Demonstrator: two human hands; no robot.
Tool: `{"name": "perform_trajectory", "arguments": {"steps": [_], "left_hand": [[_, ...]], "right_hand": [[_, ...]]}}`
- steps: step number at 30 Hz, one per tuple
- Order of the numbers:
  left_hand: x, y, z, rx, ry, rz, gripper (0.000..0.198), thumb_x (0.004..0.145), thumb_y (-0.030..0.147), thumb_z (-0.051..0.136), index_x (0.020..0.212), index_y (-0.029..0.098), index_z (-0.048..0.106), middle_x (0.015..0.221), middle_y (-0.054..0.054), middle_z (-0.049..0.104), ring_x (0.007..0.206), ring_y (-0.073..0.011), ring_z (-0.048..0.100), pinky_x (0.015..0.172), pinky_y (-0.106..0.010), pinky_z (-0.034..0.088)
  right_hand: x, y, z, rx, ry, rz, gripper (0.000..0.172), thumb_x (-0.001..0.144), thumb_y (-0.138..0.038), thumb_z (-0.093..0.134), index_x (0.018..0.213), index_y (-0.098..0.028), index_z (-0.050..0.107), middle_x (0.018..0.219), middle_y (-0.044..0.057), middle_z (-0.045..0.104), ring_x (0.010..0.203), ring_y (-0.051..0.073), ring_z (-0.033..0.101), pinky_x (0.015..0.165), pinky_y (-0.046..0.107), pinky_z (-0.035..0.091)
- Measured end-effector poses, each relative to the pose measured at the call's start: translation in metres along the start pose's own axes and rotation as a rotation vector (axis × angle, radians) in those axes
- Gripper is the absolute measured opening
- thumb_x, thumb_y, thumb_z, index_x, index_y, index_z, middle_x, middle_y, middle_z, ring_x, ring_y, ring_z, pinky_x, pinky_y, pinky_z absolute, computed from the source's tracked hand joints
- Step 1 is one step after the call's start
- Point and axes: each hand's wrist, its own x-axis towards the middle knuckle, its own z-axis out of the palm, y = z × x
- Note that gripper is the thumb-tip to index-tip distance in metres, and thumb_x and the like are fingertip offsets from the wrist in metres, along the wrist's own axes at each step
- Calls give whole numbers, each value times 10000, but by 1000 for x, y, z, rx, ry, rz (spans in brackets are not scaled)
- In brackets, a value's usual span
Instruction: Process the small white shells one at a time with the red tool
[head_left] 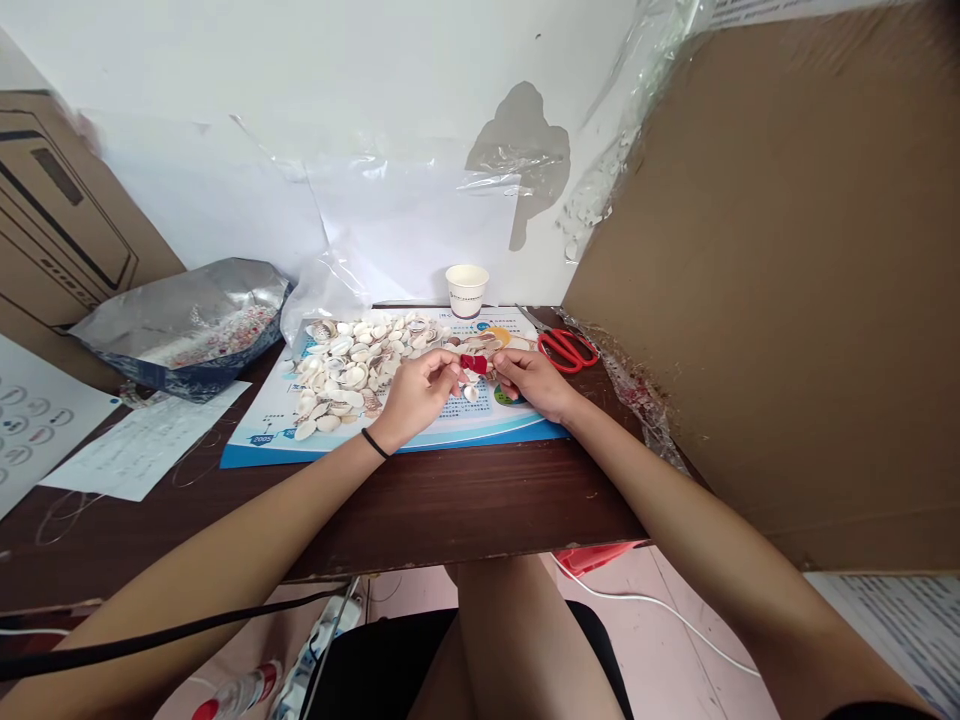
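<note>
Hands work close together near the middle of the frame: the left hand (pixel 418 392) and the right hand (pixel 531 385) are both curled, fingers drawn in and pinching toward a small red piece (pixel 474 364), possibly fabric or ribbon, which sits between their fingertips. The left hand seems to have hold of it; how much of the grip comes from the right hand cannot be told. A small white shell (pixel 470 393) sits just below the red piece, and more shell pieces (pixel 480 345) lie just beyond the fingers. A black band (pixel 374 443) circles the left wrist. Both hands are above a blue-and-white printed sheet (pixel 450 433) on a dark wooden table (pixel 465 500). A large heap of pale seashells (pixel 352 372) covers the left part of the sheet, beside the left hand. Red-handled scissors (pixel 564 348) lie on the table to the right of the sheet, and a paper cup (pixel 466 290) stands upright at the far edge, against the wall. At the left of the table are a crumpled silver bag (pixel 184 320) and loose printed papers (pixel 142 442). Brown cardboard (pixel 772 280) stands along the right side of the frame.
</note>
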Motion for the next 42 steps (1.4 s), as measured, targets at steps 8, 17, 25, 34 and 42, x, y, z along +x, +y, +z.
{"name": "perform_trajectory", "arguments": {"steps": [8, 17, 25, 34, 42], "left_hand": [[0, 1, -1, -34, -3, 4, 188, 853, 361, 599, 828, 176, 610, 767, -43, 698, 621, -135, 626, 594, -270, 502], [6, -12, 1, -149, 19, -115, 197, 793, 365, 666, 767, 172, 640, 737, -39, 706, 625, -140, 628, 608, -274, 516], [6, -9, 0, -153, 31, -143, 277, 788, 449, 684, 780, 174, 657, 732, -47, 705, 583, -132, 608, 571, -283, 504], [9, -16, -1, -204, 38, -133, 192, 782, 353, 673, 729, 172, 643, 677, -30, 671, 582, -115, 571, 551, -259, 459], [8, -16, -1, -157, 22, -123, 212, 836, 371, 623, 752, 176, 620, 662, -23, 649, 606, -140, 608, 594, -287, 485]], "right_hand": [[0, 1, 1, 8, 15, -16, 518, 722, -665, 707, 641, -192, 513, 531, -69, 412, 464, 62, 378, 461, 227, 311], [0, -1, 0, -61, 21, -33, 531, 711, -701, 689, 683, -182, 575, 524, -56, 459, 470, 68, 387, 470, 237, 335], [0, 5, 1, -72, 35, -58, 484, 746, -657, 682, 689, -188, 578, 560, -54, 464, 472, 66, 416, 466, 232, 385], [0, 8, -1, -70, 39, -33, 470, 732, -639, 706, 751, -177, 622, 554, -48, 516, 485, 81, 487, 484, 233, 443], [0, 4, 0, -85, 31, -22, 506, 732, -671, 686, 671, -184, 561, 558, -41, 529, 494, 81, 500, 494, 229, 446]]}}
